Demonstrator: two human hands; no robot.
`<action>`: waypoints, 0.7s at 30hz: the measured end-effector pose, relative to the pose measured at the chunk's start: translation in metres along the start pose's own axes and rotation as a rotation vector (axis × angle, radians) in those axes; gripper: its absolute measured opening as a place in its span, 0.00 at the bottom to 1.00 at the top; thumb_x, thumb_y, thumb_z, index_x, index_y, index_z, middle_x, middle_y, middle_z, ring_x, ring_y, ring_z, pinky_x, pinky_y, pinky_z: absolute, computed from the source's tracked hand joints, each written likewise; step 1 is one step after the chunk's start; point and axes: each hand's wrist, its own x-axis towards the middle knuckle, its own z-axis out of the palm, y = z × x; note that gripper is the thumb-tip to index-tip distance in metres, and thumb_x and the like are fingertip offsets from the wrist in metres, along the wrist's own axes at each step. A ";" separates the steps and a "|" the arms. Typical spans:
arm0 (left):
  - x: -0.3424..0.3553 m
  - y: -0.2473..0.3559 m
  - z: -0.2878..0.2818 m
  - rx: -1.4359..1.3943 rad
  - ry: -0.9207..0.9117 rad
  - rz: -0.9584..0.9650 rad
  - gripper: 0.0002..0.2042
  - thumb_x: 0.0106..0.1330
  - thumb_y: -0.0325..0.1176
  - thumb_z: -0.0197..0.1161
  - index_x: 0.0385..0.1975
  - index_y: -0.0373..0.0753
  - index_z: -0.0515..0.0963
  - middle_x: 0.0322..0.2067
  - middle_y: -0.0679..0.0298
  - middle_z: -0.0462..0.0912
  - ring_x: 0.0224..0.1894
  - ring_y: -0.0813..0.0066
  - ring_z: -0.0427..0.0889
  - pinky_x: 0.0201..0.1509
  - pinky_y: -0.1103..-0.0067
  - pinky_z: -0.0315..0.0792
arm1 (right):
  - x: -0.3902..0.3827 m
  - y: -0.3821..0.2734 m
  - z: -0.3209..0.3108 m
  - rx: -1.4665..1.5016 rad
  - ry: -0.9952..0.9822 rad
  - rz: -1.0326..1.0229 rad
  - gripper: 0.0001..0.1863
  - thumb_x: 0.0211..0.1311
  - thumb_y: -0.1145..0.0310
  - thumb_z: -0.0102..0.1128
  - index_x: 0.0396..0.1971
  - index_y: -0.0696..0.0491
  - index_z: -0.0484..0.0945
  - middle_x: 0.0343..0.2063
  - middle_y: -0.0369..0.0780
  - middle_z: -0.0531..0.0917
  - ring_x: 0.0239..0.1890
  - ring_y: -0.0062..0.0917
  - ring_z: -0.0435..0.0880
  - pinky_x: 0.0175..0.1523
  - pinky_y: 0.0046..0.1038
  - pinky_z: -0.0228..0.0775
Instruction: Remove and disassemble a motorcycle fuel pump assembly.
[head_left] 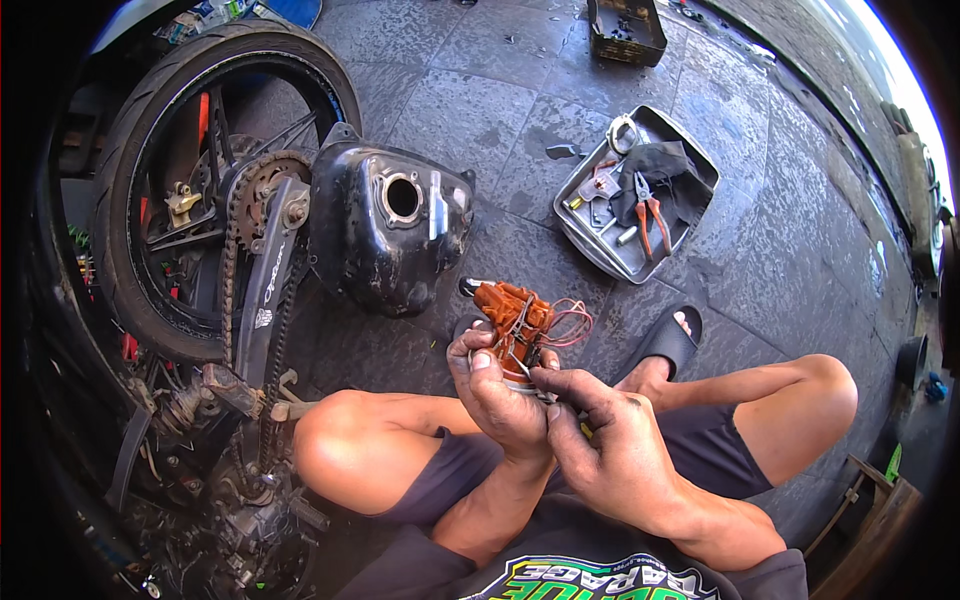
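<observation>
An orange-brown plastic fuel pump [512, 312] with thin pink and dark wires is held up in front of my lap. My left hand [495, 395] wraps round its lower end, thumb toward me. My right hand [618, 445] is closed in a pinch at the pump's lower right side, its fingertips close to my left palm. What sits between those fingertips is small and mostly hidden. Beyond the pump, to the left, a black metal fuel tank [345, 235] with a round hole in its top rests on the floor.
At left stand a motorcycle wheel [130, 270], its chain and swingarm [265, 290], with greasy engine parts [240, 520] below. Right of centre, a grey tray [600, 257] holds orange-handled pliers [650, 215], a dark cloth [683, 180] and small parts. A dark bin [628, 50] stands far off.
</observation>
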 end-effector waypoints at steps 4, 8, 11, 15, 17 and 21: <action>0.000 0.008 0.003 -0.136 -0.001 -0.153 0.12 0.70 0.38 0.44 0.45 0.39 0.67 0.38 0.56 0.76 0.27 0.67 0.81 0.29 0.77 0.79 | -0.002 0.008 -0.005 0.026 -0.022 -0.028 0.19 0.62 0.78 0.55 0.54 0.63 0.76 0.35 0.57 0.85 0.38 0.46 0.89 0.43 0.35 0.81; 0.008 0.015 -0.006 -0.332 -0.119 -0.317 0.12 0.70 0.39 0.45 0.45 0.38 0.68 0.36 0.54 0.79 0.29 0.67 0.82 0.28 0.74 0.79 | -0.007 -0.006 -0.033 -0.172 -0.024 -0.235 0.22 0.62 0.75 0.62 0.57 0.60 0.73 0.32 0.50 0.85 0.33 0.38 0.89 0.40 0.32 0.80; 0.012 0.023 -0.013 -0.409 -0.425 -0.569 0.11 0.72 0.38 0.48 0.45 0.37 0.69 0.38 0.54 0.80 0.33 0.68 0.84 0.26 0.76 0.79 | -0.003 -0.005 -0.067 -0.130 0.004 -0.227 0.12 0.61 0.78 0.61 0.45 0.60 0.81 0.27 0.41 0.82 0.26 0.23 0.83 0.32 0.24 0.73; 0.009 0.034 -0.009 -0.243 -0.514 -0.649 0.14 0.70 0.41 0.51 0.44 0.35 0.70 0.41 0.56 0.78 0.28 0.69 0.84 0.22 0.80 0.79 | 0.031 -0.013 -0.093 -0.335 -0.172 -0.227 0.08 0.57 0.77 0.60 0.35 0.62 0.84 0.25 0.43 0.78 0.28 0.30 0.80 0.34 0.32 0.70; 0.012 0.028 -0.015 -0.157 -0.572 -0.594 0.14 0.70 0.41 0.51 0.43 0.36 0.70 0.40 0.56 0.78 0.29 0.71 0.84 0.22 0.81 0.79 | 0.038 -0.002 -0.094 -0.327 -0.244 -0.248 0.08 0.57 0.74 0.63 0.36 0.62 0.82 0.25 0.45 0.76 0.29 0.34 0.79 0.35 0.34 0.70; 0.015 0.026 -0.016 -0.033 -0.688 -0.591 0.12 0.71 0.40 0.51 0.43 0.37 0.71 0.39 0.61 0.78 0.31 0.79 0.82 0.24 0.84 0.78 | 0.041 -0.002 -0.088 -0.318 -0.289 -0.103 0.11 0.56 0.72 0.67 0.36 0.61 0.82 0.25 0.46 0.77 0.30 0.37 0.79 0.37 0.37 0.70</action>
